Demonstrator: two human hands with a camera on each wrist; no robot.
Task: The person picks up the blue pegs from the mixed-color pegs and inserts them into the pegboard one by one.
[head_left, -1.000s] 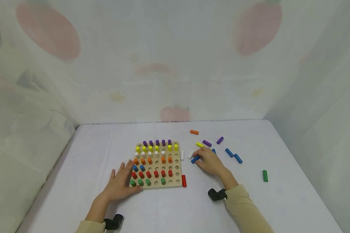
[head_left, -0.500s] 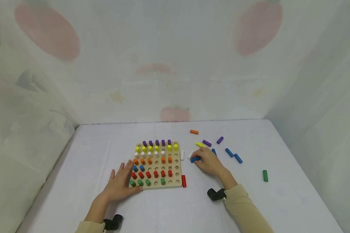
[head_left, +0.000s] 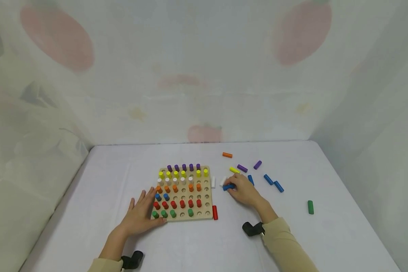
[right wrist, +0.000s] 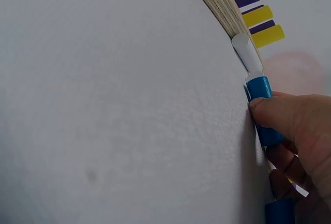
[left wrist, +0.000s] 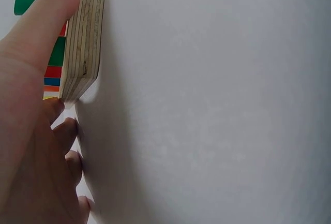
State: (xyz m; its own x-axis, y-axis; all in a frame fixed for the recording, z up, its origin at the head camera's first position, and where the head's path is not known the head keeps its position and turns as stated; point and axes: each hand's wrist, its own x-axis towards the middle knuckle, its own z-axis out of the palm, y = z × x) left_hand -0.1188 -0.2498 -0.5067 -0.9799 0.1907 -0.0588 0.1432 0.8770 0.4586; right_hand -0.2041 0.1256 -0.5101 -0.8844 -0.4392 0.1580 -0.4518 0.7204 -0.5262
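Observation:
A wooden pegboard (head_left: 203,197) lies on the table, with rows of purple, yellow, white, orange, blue, red and green pegs upright in its holes. My left hand (head_left: 139,216) rests at the board's near left corner, fingers spread along the left side. Its thumb touches the front edge, seen also in the left wrist view. To the right of the board, my right hand (head_left: 244,190) pinches a blue peg (head_left: 228,187) between thumb and fingers, low over the table. In the right wrist view the blue peg (right wrist: 260,86) lies sideways in the grip.
Two white pegs, one of them (head_left: 213,182) close to the board, and a red peg (head_left: 215,212) lie at the board's right. Beyond the right hand are loose yellow (head_left: 234,170), purple (head_left: 242,168), orange (head_left: 227,155) and blue pegs (head_left: 268,179). A green peg (head_left: 311,207) lies far right.
The blue peg has turned slightly in my right fingers, from slanted to nearly level across the view. My left hand and the board stay in place.

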